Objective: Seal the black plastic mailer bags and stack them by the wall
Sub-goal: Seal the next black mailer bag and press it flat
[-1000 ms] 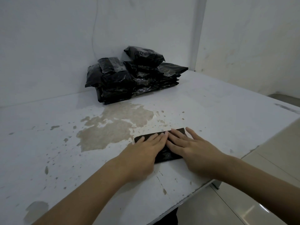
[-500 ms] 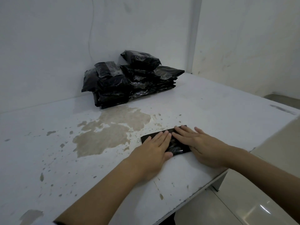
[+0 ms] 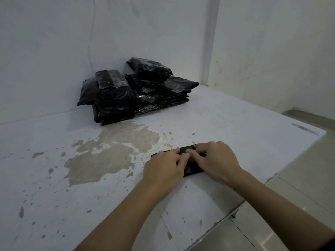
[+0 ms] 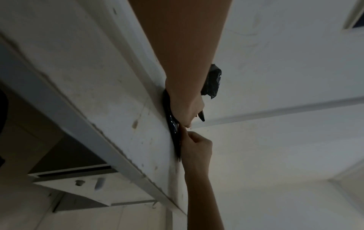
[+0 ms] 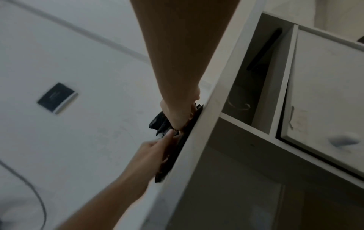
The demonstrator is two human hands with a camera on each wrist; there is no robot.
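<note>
My right hand (image 3: 216,161) has curled from flat to pinching the bag (image 3: 193,169); left hand (image 3: 165,166) presses flat beside it. Sealing looks finished; stack (image 3: 134,93) far left awaits.

Under your left hand (image 3: 164,168) and right hand (image 3: 215,160) the mailer bag (image 3: 192,168) is glossy black, with pale glints on its film. The table (image 3: 235,124) around your hands is white, speckled with small brown chips; left of your left hand and beyond it spreads a large tan-grey patch (image 3: 108,154) of worn-off paint. Far beyond your fingers the stack of bags (image 3: 134,93) is the same shiny black, against a plain whitish wall (image 3: 54,51).
</note>
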